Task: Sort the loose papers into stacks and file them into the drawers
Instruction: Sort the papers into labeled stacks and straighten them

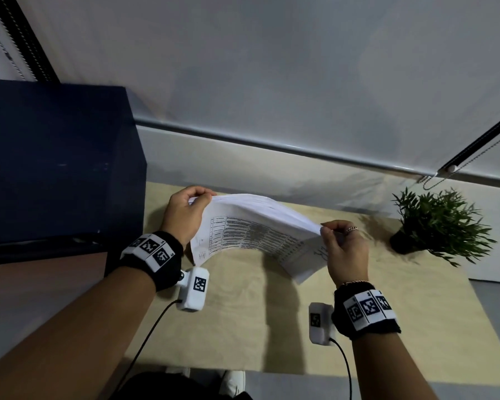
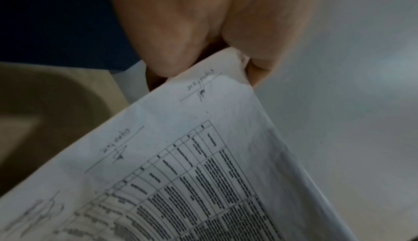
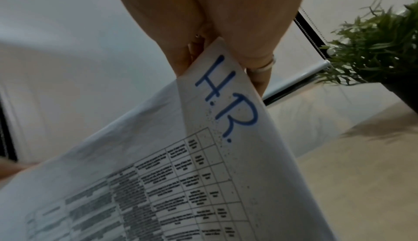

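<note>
A stack of white printed papers (image 1: 251,232) hangs above the light wooden table (image 1: 243,313), sagging in an arch with a table of text on its near face. My left hand (image 1: 185,215) pinches the stack's left end, and my right hand (image 1: 344,243) pinches its right end. In the left wrist view, fingers (image 2: 172,48) clamp a corner of the papers (image 2: 181,155) near handwritten lines. In the right wrist view, the papers (image 3: 203,155) bear "H.R." in blue marker just below my fingers (image 3: 248,30). No drawer front shows.
A dark blue cabinet (image 1: 55,163) stands at the left, against the table's edge. A small potted plant (image 1: 436,223) (image 3: 380,48) sits at the table's far right. A white roller blind (image 1: 272,67) with its bead chain (image 1: 433,180) hangs behind.
</note>
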A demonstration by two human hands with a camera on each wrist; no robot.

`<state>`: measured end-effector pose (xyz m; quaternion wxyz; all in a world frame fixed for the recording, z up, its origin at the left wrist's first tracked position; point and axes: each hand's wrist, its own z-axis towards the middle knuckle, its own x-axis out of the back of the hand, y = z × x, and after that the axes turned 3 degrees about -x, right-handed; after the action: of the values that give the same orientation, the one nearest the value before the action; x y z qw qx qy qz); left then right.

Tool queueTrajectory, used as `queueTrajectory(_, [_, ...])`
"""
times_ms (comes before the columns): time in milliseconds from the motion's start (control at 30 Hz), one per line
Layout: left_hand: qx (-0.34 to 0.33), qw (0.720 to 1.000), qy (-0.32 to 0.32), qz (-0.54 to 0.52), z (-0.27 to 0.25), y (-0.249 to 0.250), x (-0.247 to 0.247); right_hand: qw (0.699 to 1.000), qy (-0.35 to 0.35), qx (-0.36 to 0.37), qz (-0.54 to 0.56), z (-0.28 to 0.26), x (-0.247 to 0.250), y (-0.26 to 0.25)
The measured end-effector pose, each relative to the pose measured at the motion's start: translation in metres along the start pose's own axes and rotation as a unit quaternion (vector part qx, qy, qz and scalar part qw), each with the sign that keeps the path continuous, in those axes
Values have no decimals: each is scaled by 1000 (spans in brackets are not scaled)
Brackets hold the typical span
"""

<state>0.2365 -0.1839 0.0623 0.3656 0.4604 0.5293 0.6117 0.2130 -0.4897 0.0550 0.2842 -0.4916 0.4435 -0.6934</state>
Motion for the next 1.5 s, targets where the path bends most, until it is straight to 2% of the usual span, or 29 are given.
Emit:
queueTrajectory(133, [-64,994,-42,74,2,5,3,999,-6,7,-35,-2,1,-6])
queueTrajectory(300, [-119,974,-91,173,2,8,4,999,21,-30,-38,1,0,-10])
queueTrajectory(400, [-153,951,-120,241,2,9,3,998,-11,13,-59,-4,-1,-14])
queueTrajectory(500, [-154,933,-114,305,5,10,2,987,-62,68,-135,-5,1,-10])
queueTrajectory(600, [-161,903,-115,382,8,17,2,960,-49,112,-253,2,0,-3])
queueTrajectory(733, [-179,876,-141,426,12,27,7,952,-23,130,-275,5,7,-9])
queueTrajectory(800, [-173,853,-169,463,13,24,9,954,-39,124,-270,2,7,-7])
queueTrajectory(867, [-167,842,-178,480,12,18,9,957,-48,150,-244,-3,5,-3])
queueTrajectory(1200, [-155,897,-163,380,10,11,9,952,-7,260,-164,-9,3,1])
queueTrajectory(1400, [-230,910,-177,295,6,11,10,951,-14,258,-172,-12,1,2])
queueTrajectory(1500, [-288,898,-184,276,5,6,8,947,-8,263,-184,-14,-1,2])
